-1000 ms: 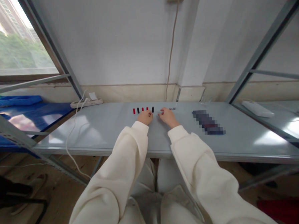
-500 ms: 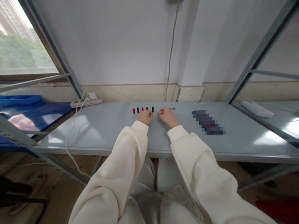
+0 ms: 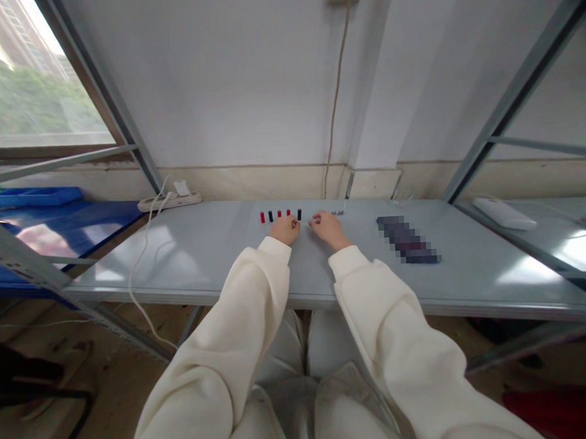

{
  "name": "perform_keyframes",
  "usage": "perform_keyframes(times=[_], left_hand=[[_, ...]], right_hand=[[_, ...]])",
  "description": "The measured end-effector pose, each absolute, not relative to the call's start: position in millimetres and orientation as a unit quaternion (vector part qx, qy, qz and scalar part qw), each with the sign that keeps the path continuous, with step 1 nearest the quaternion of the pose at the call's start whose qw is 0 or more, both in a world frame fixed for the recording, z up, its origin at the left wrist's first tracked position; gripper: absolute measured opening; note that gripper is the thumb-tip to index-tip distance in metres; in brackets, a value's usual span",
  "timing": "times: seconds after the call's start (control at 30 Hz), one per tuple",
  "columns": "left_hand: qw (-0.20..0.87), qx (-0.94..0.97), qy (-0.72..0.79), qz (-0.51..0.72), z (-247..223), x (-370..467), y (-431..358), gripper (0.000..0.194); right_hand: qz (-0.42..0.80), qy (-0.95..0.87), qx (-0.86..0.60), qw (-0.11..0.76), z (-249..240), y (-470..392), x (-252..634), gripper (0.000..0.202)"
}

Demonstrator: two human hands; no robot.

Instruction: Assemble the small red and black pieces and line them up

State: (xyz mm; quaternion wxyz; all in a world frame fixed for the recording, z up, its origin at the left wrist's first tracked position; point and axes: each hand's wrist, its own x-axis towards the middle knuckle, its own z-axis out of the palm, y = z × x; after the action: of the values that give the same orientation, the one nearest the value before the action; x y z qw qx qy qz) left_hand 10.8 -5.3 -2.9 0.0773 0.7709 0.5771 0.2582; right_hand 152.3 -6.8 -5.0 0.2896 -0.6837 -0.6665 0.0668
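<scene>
A row of small upright red and black cylinders stands on the grey table (image 3: 196, 251): a red cylinder (image 3: 262, 217) at the left end, a black cylinder (image 3: 270, 216) beside it, two more red ones partly behind my left hand, and another black cylinder (image 3: 299, 214) at the right end. My left hand (image 3: 284, 230) is closed just in front of the row, its fingertips near that last black one. A short gap to the right, my right hand (image 3: 329, 228) has its fingers pinched together. Anything inside either hand is too small or hidden. Several tiny metallic pieces (image 3: 340, 212) lie behind my right hand.
A blurred-out dark flat object (image 3: 408, 239) lies on the right of the table. At the back left, a white power strip (image 3: 169, 200) trails a cable over the front edge. Metal shelf posts (image 3: 490, 140) rise at both sides, with the wall behind.
</scene>
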Motion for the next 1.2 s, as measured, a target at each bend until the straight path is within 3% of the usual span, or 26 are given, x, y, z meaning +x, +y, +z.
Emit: perform_keyframes(times=[0.67, 0.93, 1.07, 1.2], left_hand=[[0.074, 0.788, 0.550, 0.268, -7, 12, -3, 0.025], [0.052, 0.777, 0.579, 0.243, -5, 28, -8, 0.050], [0.041, 0.774, 0.587, 0.233, -6, 29, -3, 0.044], [0.050, 0.768, 0.561, 0.305, -9, 26, 5, 0.029]], right_hand=[[0.070, -0.664, -0.687, 0.288, -3, -10, 152, 0.025], [0.061, -0.657, -0.694, 0.287, -5, -5, 153, 0.025], [0.072, -0.657, -0.695, 0.283, -5, -5, 152, 0.025], [0.066, -0.659, -0.695, 0.281, -4, -5, 151, 0.022]])
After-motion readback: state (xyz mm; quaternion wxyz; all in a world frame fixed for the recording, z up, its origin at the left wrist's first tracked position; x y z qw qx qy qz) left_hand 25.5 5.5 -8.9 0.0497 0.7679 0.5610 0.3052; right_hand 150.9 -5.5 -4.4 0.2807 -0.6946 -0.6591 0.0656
